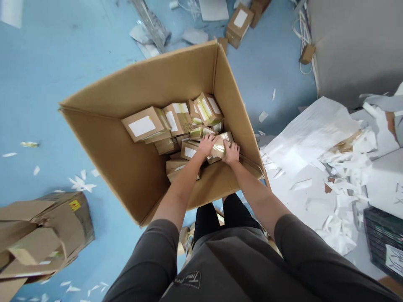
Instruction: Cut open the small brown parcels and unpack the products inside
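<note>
Both arms reach down into a large open cardboard carton (132, 84). Near its right wall, a small taped cardboard box (219, 147) is gripped between my two hands. My left hand (207, 144) is on the box's left side, fingers curled over its edge. On the right side, my right hand (231, 152) presses with the thumb on top and fingers spread along the edge. Around them lie several small brown boxes; one with a white label (142, 125) leans at the left of the pile, another with yellowish tape (208, 109) sits against the back right corner.
A crushed carton (63, 230) stands at the lower left. White paper scraps lie on the blue floor (40, 84). To the right, a white surface (289, 197) bears paper heaps and a dark crate (382, 239). Loose boxes (239, 23) and cables (304, 33) are beyond the carton.
</note>
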Demonstrator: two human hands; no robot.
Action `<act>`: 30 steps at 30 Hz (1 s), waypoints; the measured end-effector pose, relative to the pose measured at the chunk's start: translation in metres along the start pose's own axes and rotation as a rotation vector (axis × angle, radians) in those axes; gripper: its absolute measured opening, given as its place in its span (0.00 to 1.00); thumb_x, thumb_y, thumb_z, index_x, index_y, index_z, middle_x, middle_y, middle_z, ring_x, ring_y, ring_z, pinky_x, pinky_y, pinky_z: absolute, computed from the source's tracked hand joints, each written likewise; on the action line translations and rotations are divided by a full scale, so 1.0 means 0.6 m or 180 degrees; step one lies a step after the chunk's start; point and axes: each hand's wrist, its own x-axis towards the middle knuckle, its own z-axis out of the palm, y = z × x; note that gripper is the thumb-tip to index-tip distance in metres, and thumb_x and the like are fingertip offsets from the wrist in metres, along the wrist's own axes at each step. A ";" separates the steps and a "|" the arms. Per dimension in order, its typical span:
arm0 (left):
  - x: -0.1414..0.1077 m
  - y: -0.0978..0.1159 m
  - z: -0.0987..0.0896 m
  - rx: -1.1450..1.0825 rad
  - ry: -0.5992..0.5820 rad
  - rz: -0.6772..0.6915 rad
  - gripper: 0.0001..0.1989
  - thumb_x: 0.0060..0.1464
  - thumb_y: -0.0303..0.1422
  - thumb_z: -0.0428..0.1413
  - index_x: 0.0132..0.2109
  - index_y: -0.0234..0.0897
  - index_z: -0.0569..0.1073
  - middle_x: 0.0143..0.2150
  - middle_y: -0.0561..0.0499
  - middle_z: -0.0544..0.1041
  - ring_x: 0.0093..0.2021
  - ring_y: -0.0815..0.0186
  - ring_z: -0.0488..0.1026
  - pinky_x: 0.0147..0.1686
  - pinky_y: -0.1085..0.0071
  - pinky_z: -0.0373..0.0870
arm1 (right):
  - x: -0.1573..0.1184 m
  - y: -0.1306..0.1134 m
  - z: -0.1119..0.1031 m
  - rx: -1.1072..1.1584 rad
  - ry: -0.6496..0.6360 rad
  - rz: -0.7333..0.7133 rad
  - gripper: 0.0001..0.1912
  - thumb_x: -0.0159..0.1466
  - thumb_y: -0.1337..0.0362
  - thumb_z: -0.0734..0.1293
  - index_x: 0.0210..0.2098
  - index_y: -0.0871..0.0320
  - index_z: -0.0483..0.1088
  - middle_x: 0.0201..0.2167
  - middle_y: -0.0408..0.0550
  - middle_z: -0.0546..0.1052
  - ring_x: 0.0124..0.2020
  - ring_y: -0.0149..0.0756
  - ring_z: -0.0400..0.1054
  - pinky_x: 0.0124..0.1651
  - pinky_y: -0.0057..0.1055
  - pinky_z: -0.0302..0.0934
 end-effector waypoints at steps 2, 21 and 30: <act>-0.061 0.005 -0.028 0.0060 0.0147 -0.0286 0.57 0.50 0.34 0.72 0.82 0.41 0.54 0.81 0.33 0.54 0.79 0.34 0.49 0.72 0.44 0.61 | -0.012 -0.014 -0.022 -0.0043 0.0135 -0.0421 0.67 0.52 0.61 0.83 0.82 0.49 0.47 0.75 0.65 0.56 0.75 0.66 0.49 0.76 0.61 0.39; -0.398 0.417 -0.392 0.0604 0.1640 0.1187 0.56 0.51 0.28 0.69 0.82 0.52 0.54 0.84 0.44 0.49 0.82 0.32 0.42 0.74 0.35 0.57 | -0.547 0.064 -0.365 0.0565 0.2673 -0.0142 0.66 0.55 0.64 0.81 0.83 0.46 0.44 0.79 0.60 0.49 0.78 0.66 0.43 0.78 0.63 0.35; -0.264 0.782 -0.135 0.1177 0.0171 0.2444 0.49 0.54 0.19 0.62 0.80 0.47 0.59 0.85 0.44 0.43 0.82 0.37 0.45 0.72 0.43 0.64 | -0.751 0.345 -0.130 0.1162 0.2363 0.2108 0.62 0.52 0.57 0.83 0.80 0.52 0.54 0.70 0.67 0.61 0.69 0.65 0.54 0.71 0.57 0.43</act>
